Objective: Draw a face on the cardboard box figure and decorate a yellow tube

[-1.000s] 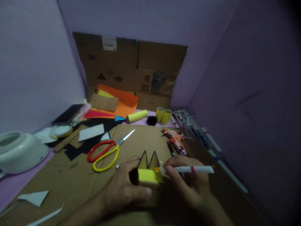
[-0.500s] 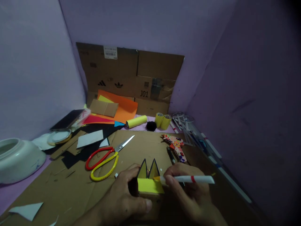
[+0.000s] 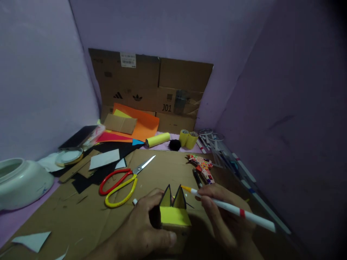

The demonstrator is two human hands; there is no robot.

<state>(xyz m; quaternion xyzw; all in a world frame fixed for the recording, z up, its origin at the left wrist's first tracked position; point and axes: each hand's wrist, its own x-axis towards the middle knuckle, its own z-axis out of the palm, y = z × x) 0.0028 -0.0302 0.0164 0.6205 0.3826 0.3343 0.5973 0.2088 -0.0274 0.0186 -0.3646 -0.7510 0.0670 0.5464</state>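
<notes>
I have the left hand [image 3: 143, 224] angled inward, its grip wrapped around the left of the box [image 3: 175, 216], thumb in front. The right hand [image 3: 230, 221] curls just beside, its grip pinching a pen [image 3: 230, 207] whose orange tip is at the right ear's [image 3: 179, 198] peak; contact I can't tell.

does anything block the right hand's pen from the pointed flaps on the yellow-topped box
Nothing visible does. The right hand holds the pen with its orange tip beside the top of the right pointed flap; whether they touch is unclear.
</notes>
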